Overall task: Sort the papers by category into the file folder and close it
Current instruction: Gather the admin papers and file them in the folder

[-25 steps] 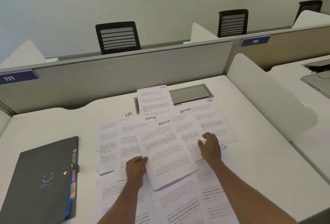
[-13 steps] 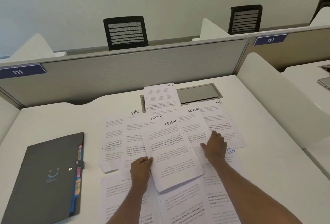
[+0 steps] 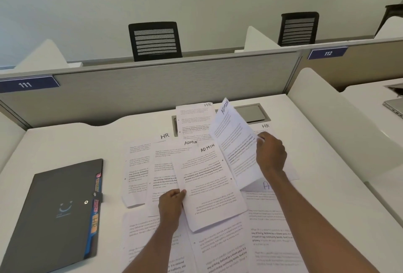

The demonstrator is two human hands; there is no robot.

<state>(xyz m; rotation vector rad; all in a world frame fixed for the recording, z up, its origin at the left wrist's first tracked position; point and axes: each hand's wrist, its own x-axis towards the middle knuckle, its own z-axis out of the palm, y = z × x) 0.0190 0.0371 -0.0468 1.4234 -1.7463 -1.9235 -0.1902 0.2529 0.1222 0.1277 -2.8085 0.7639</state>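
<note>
Two bare arms reach over a white desk [image 3: 65, 142] strewn with overlapping printed white sheets [image 3: 139, 163] hand-marked HR or ADMIN. The left hand [image 3: 172, 202] pinches the near left edge of a white printed sheet headed ADMIN [image 3: 209, 185], which lies atop the pile. The right hand [image 3: 271, 155] grips a second ADMIN sheet [image 3: 235, 146], tilted up off the desk. A closed dark grey file folder with coloured tabs [image 3: 54, 211] lies flat at the desk's left, apart from the papers.
</note>
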